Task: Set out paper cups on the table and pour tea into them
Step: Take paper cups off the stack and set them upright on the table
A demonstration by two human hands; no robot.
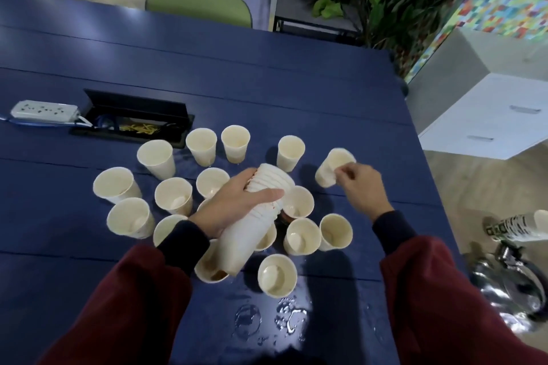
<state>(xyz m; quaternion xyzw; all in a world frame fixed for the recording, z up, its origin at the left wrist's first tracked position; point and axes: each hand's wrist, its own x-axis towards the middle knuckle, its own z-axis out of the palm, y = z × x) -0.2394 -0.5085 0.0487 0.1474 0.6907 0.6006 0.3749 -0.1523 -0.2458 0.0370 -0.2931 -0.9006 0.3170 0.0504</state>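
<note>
A blue table (267, 92) carries more than a dozen paper cups (175, 195) standing upright in a loose cluster, mouths up, most showing only a pale bottom; one near your left sleeve, partly hidden under the stack, seems to hold a trace of brown liquid. Puddles (284, 317) shine on the near edge of the table, just in front of the nearest cup

Your left hand (237, 201) is wrapped around a tall stack of nested cups (252, 222), fingers over the top and thumb across the front, the stack tilted with its open end pointing away from you, held above the standing cups. Your right hand (358, 184) pinches a single cup (332, 167) by its base, thumb and fingertips closed on it, the cup leaning and not yet flat on the table, at the right end of the group beside the far-right standing cup

Bring that cup's base down square on the wood before you let go; released while leaning, a light empty cup will likely tip. Choose a dry spot with a gap from its neighbour, so there is room to pour later. Keep the stack high and steady, since lowering it could knock the cups beneath. No teapot or kettle is in view, so pouring looks some way off

A power strip (44, 111) and an open cable hatch (133, 121) lie behind the cups; keep liquid well away from both
</note>
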